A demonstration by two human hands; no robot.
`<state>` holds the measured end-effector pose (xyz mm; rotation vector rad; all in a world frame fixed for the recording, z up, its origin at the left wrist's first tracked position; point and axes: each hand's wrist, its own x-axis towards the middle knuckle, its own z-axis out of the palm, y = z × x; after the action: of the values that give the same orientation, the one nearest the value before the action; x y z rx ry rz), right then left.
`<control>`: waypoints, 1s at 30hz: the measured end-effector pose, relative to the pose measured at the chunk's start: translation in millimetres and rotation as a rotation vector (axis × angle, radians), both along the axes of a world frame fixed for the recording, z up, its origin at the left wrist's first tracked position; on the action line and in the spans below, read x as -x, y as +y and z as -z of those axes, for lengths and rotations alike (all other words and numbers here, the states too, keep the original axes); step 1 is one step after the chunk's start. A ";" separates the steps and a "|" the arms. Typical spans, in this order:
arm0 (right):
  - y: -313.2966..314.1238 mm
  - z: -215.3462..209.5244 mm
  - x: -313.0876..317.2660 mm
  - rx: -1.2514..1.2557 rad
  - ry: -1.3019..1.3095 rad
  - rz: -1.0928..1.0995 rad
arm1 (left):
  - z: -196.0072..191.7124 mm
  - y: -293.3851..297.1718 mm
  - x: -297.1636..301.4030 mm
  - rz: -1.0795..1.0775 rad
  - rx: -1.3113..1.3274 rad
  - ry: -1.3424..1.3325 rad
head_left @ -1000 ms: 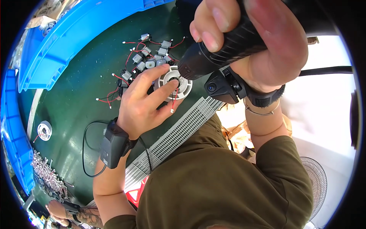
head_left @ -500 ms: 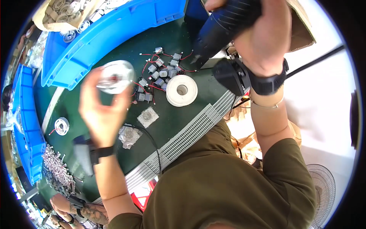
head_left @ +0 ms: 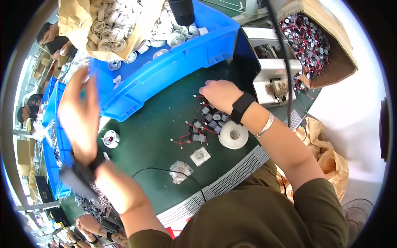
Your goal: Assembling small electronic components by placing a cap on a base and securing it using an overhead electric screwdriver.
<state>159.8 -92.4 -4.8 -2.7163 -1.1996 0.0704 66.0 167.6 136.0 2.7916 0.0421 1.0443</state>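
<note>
My left hand (head_left: 80, 111) is raised beside the left end of the blue bin (head_left: 165, 74), smeared by motion. Something pale shows at its fingertips, too blurred to name. My right hand (head_left: 222, 96) is lowered over a pile of small grey motors (head_left: 213, 118) with red wires, its fingers curled under and mostly hidden; what they grip cannot be seen. A black power screwdriver (head_left: 182, 12) hangs above the bin, apart from both hands. On the green table sits a round white housing (head_left: 111, 139) with a red wire inside.
White round housings (head_left: 118, 33) fill a bag and the bin. Near me lie a white spool (head_left: 233, 135), two small crumpled pads and a black cable (head_left: 153, 168). Rightward stand a white fixture (head_left: 269, 89) and a cardboard box (head_left: 339, 66) of motors. Screws (head_left: 95, 204) and another person's hands (head_left: 89, 227) are lower left.
My right hand has let go of the screwdriver and come down to the motors. My left hand, earlier holding a round white housing, has moved left and up. The view has shifted.
</note>
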 end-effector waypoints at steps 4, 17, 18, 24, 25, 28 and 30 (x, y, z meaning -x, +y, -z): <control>10.6 -0.9 9.6 -0.002 -0.072 0.048 | -3.7 22.0 -141.2 0.308 -0.154 0.189; -13.8 -61.8 35.8 -0.801 0.056 -0.047 | 13.9 125.3 -251.5 0.204 -0.266 -0.403; -14.7 -70.4 43.2 -0.900 0.385 -0.056 | 2.9 130.5 -237.4 0.151 -0.226 -0.292; -77.1 -64.3 66.5 -1.130 1.232 0.006 | -15.4 21.4 -99.1 0.179 -0.002 -0.171; -81.3 -60.2 71.0 -1.194 1.311 -0.030 | -4.9 9.3 -63.8 0.139 0.098 -0.160; -88.0 -47.6 80.0 -1.250 1.445 -0.094 | 41.2 -27.6 21.6 0.335 0.385 0.253; -90.2 -40.8 84.1 -1.397 1.680 -0.155 | 69.1 -69.4 41.3 0.537 0.264 0.310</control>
<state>75.6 -182.5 35.9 -0.6944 -0.4176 0.8688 24.7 98.2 66.9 2.4789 -0.4682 0.4401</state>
